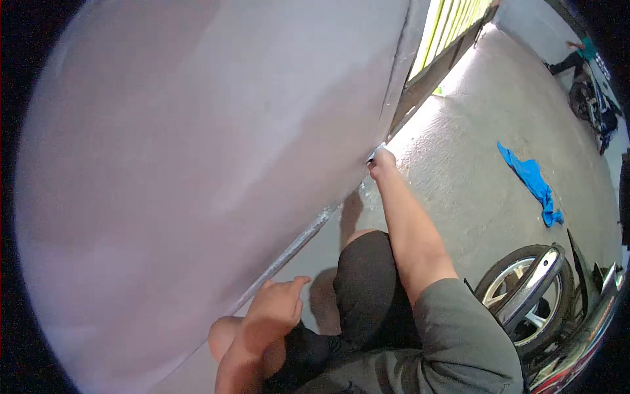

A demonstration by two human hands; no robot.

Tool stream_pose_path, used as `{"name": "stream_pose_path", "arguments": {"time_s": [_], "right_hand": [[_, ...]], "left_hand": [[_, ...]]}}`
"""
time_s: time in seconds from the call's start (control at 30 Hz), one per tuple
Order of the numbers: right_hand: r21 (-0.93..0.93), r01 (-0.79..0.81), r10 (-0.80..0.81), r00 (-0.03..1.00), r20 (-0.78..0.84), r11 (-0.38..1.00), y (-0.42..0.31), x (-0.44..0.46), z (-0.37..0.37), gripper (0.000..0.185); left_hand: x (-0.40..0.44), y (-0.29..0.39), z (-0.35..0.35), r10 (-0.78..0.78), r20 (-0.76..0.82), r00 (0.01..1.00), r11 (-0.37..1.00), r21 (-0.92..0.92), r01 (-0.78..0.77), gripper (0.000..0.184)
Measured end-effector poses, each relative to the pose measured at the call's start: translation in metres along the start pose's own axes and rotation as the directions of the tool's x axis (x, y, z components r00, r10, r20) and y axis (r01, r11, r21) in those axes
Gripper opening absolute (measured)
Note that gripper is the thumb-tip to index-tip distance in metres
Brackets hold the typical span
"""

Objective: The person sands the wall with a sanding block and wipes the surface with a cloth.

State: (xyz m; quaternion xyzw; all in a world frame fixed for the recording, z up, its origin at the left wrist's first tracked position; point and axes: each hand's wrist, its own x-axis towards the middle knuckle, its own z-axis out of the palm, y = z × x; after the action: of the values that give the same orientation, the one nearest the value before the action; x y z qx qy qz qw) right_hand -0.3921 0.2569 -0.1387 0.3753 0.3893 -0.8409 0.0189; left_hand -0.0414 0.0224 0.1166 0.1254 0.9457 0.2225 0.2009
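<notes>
A large pale metal panel, like a gate or door leaf, fills the left and middle of the view. At its lower right corner, my right hand is closed on a small pale piece of sheet or cloth, held against the panel's edge. Most of that piece is hidden by the fingers, so its exact kind does not show. My left hand rests by my bent knee, near the panel's bottom edge. It holds nothing visible; one finger stretches out and the others are loosely bent.
A blue cloth lies on the concrete floor. Close by on the right stands a motorbike wheel with its fender. Farther off, another motorbike and part of a person appear. A barred opening adjoins the panel.
</notes>
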Motion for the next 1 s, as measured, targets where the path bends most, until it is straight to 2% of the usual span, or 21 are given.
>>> {"name": "stream_pose_path", "arguments": {"time_s": [0.07, 0.17, 0.23, 0.27, 0.3, 0.33, 0.37, 0.43, 0.47, 0.5, 0.53, 0.6, 0.63, 0.67, 0.73, 0.77, 0.83, 0.87, 0.93, 0.97, 1.0], "right_hand": [[0.065, -0.022, 0.023, 1.0, -0.012, 0.998, -0.003, 0.001, -0.003, 0.021], [0.039, -0.081, 0.081, 0.997, -0.002, 0.996, 0.002, 0.014, -0.012, 0.016], [-0.094, -0.088, 0.076, 0.989, -0.129, 0.992, 0.011, 0.021, -0.015, 0.016], [-0.081, -0.08, 0.069, 0.989, -0.128, 0.994, 0.014, 0.025, -0.016, 0.016], [0.007, -0.07, 0.07, 0.99, -0.123, 0.998, 0.017, 0.031, -0.015, 0.015], [0.093, -0.057, 0.068, 0.991, -0.113, 0.994, 0.011, 0.019, -0.008, 0.014], [0.086, -0.013, 0.024, 0.99, -0.137, 0.996, 0.001, 0.007, -0.001, 0.014], [-0.067, 0.196, -0.202, 0.975, -0.098, 0.978, -0.047, -0.062, 0.028, 0.04], [-0.137, 0.436, -0.442, 0.897, -0.011, 0.889, -0.07, -0.103, 0.042, 0.034], [-0.184, 0.649, -0.645, 0.759, 0.089, 0.738, -0.085, -0.133, 0.052, 0.03], [-0.184, 0.653, -0.649, 0.756, 0.091, 0.735, -0.09, -0.15, 0.057, 0.03], [-0.236, 0.862, -0.836, 0.498, 0.229, 0.449, -0.092, -0.173, 0.059, 0.037], [-0.366, 0.871, -0.875, 0.426, 0.228, 0.328, -0.081, -0.148, 0.052, 0.037], [-0.358, 0.878, -0.881, 0.412, 0.232, 0.317, -0.076, -0.137, 0.046, 0.037], [-0.502, 0.753, -0.776, 0.589, 0.227, 0.425, -0.071, -0.13, 0.035, 0.036], [-0.487, 0.77, -0.79, 0.569, 0.229, 0.413, -0.069, -0.128, 0.032, 0.036], [-0.455, 0.734, -0.743, 0.637, 0.203, 0.505, -0.074, -0.14, 0.037, 0.035], [-0.438, 0.746, -0.754, 0.626, 0.2, 0.503, -0.079, -0.142, 0.042, 0.035], [-0.228, 0.842, -0.802, 0.537, 0.261, 0.489, -0.089, -0.173, 0.05, 0.036], [-0.222, 0.844, -0.802, 0.534, 0.268, 0.488, -0.088, -0.179, 0.051, 0.036], [-0.245, 0.877, -0.836, 0.472, 0.28, 0.413, -0.087, -0.183, 0.05, 0.036]], "left_hand": [[0.002, -0.003, 0.006, 0.067, -0.045, 0.997, 0.998, 0.014, -0.066, 0.037], [0.004, -0.01, 0.011, 0.062, 0.008, 0.998, 0.997, 0.035, -0.062, 0.038], [0.005, -0.006, 0.004, 0.027, 0.047, 0.999, 0.999, 0.023, -0.029, 0.039], [0.006, -0.005, 0.002, -0.01, 0.083, 0.997, 1.0, 0.002, 0.01, 0.04], [0.007, -0.007, 0.002, 0.001, 0.079, 0.997, 1.0, 0.013, -0.002, 0.04], [0.008, -0.011, 0.003, -0.046, 0.127, 0.991, 0.999, -0.017, 0.048, 0.04], [0.009, -0.013, 0.003, -0.092, 0.172, 0.981, 0.994, -0.048, 0.102, 0.041], [0.006, -0.009, -0.004, -0.092, 0.161, 0.983, 0.995, -0.014, 0.095, 0.042], [0.002, -0.006, -0.006, -0.103, 0.166, 0.981, 0.995, 0.01, 0.103, 0.043], [-0.001, -0.002, -0.007, -0.1, 0.164, 0.981, 0.995, 0.007, 0.1, 0.043], [-0.005, 0.002, -0.007, -0.082, 0.158, 0.984, 0.995, -0.043, 0.09, 0.042], [-0.013, 0.007, -0.005, -0.062, 0.143, 0.988, 0.993, -0.09, 0.075, 0.042], [-0.017, 0.01, -0.003, -0.024, 0.097, 0.995, 0.998, -0.055, 0.029, 0.041], [-0.021, 0.012, -0.001, 0.018, 0.048, 0.999, 1.0, -0.019, -0.017, 0.041], [-0.026, 0.013, -0.002, 0.007, 0.042, 0.999, 0.999, -0.051, -0.005, 0.04], [-0.027, 0.013, -0.003, -0.01, 0.049, 0.999, 0.997, -0.079, 0.014, 0.04], [-0.029, 0.011, -0.004, -0.017, -0.017, 1.0, 1.0, -0.013, 0.017, 0.039], [-0.031, 0.011, -0.006, -0.041, -0.059, 0.997, 0.998, 0.037, 0.043, 0.038], [-0.036, 0.014, -0.011, -0.028, -0.078, 0.997, 0.999, 0.034, 0.031, 0.037], [-0.041, 0.016, -0.012, -0.023, -0.088, 0.996, 0.999, 0.02, 0.025, 0.037], [-0.046, 0.019, -0.012, -0.029, -0.098, 0.995, 0.999, 0.02, 0.031, 0.037]]}}
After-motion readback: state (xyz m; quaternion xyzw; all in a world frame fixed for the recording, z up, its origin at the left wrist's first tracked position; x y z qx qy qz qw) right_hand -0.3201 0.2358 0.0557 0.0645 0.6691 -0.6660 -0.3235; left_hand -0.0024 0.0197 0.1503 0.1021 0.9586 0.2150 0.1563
